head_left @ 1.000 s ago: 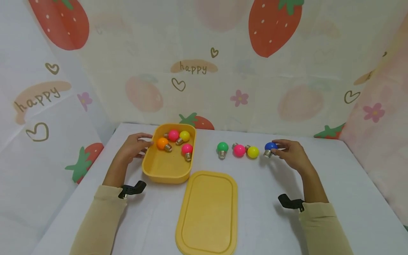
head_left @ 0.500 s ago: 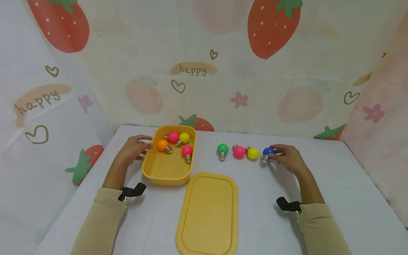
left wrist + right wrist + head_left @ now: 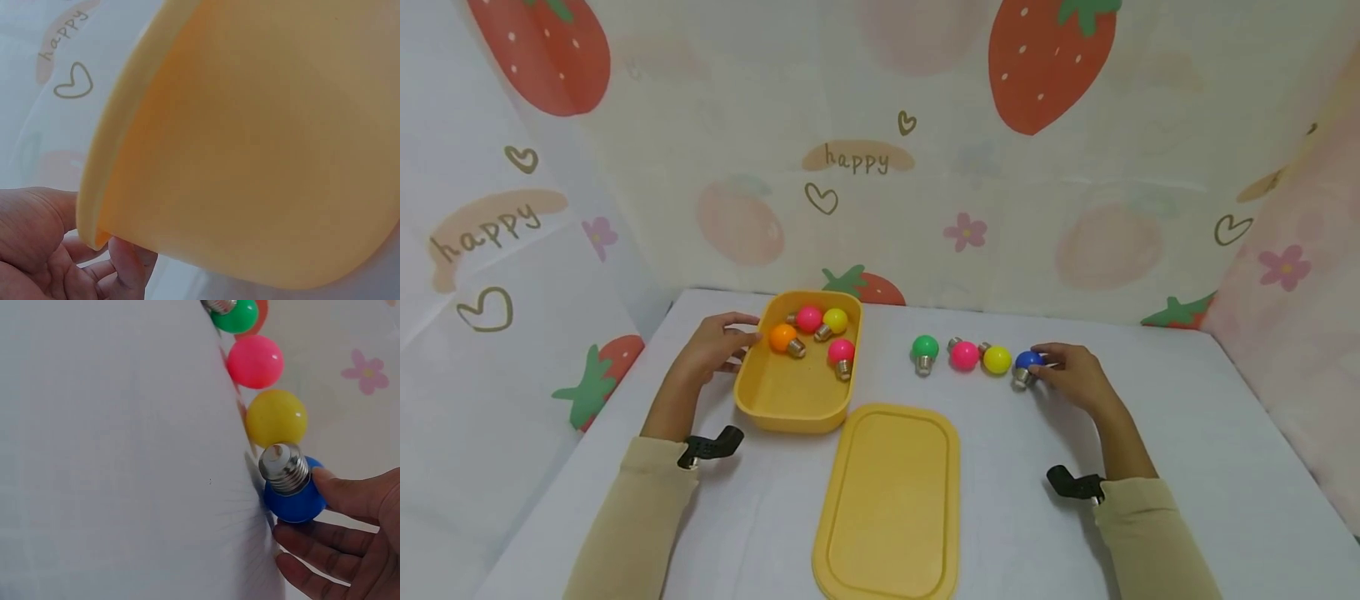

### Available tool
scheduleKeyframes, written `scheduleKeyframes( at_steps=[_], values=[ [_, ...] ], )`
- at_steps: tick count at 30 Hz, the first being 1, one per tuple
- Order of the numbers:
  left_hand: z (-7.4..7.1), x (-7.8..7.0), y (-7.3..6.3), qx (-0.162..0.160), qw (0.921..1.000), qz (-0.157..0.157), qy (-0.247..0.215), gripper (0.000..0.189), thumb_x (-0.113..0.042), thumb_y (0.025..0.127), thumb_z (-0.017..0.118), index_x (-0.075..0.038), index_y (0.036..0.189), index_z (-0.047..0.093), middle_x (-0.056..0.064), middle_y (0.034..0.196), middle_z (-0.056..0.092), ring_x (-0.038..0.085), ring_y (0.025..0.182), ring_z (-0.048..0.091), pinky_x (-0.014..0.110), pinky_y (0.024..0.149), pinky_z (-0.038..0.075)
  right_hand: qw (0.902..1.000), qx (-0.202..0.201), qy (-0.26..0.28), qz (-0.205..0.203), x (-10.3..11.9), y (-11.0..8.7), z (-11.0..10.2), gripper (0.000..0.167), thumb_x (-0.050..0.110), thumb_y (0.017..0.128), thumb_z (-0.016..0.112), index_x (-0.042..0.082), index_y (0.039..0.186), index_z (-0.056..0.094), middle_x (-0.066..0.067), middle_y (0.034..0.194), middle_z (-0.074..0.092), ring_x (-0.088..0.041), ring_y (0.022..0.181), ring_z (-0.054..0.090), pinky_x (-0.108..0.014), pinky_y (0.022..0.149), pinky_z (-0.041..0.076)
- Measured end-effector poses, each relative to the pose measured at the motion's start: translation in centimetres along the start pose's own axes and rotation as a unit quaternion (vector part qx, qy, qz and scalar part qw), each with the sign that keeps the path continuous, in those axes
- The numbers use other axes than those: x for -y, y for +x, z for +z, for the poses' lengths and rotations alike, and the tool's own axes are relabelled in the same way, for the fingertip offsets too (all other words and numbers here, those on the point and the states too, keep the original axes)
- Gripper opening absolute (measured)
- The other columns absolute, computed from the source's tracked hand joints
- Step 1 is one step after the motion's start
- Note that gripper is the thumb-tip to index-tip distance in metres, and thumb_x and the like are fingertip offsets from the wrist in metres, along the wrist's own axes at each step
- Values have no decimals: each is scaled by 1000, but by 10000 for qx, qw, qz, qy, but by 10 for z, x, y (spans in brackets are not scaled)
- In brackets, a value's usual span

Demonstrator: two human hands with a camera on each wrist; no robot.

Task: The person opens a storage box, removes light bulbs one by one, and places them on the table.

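Note:
My left hand [image 3: 707, 350] is at the left side of a yellow plastic box [image 3: 790, 404], its fingers curled at the rim [image 3: 103, 181]. Inside the box lie several small light bulbs: an orange one [image 3: 781, 337], a yellow one [image 3: 835, 320] and pink ones [image 3: 841, 351]. With thumb and fingers, my right hand [image 3: 1071, 375] pinches a blue light bulb [image 3: 1028, 362] by its round globe. The bulb's metal screw base [image 3: 286, 470] points toward the camera in the right wrist view. Just left of it is another yellow bulb [image 3: 276, 419], at the right end of a row.
That row continues leftward with a pink bulb [image 3: 964, 357] and a green bulb [image 3: 925, 347]. A flat yellow lid [image 3: 887, 500] lies in front of the box on the white table [image 3: 1000, 500]. Behind the table hangs a strawberry-patterned cloth [image 3: 865, 217].
The right hand has brought the blue bulb left and down toward the table, close beside the yellow bulb. My left hand and the box stay where they were.

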State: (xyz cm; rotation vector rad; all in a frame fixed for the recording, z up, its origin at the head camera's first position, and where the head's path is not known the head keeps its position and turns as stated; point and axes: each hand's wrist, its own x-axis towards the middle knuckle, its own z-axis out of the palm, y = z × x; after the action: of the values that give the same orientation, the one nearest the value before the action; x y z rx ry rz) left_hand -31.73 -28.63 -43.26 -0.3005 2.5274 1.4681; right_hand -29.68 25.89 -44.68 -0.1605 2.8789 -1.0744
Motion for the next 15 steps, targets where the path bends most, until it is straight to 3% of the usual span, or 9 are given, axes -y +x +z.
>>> scheduleKeyframes(
  at_steps=[15],
  values=[
    [-1,-2,-1,54,10000,-1,-29,55,-28,101,63,-10,151,45,22,137,58,33,107,61,31,80,59,9999,12,-79,-96,-4,2,3,47,20,103,60,-3,143,53,-32,135,57,-47,122,57,-56,99,50]
  ],
)
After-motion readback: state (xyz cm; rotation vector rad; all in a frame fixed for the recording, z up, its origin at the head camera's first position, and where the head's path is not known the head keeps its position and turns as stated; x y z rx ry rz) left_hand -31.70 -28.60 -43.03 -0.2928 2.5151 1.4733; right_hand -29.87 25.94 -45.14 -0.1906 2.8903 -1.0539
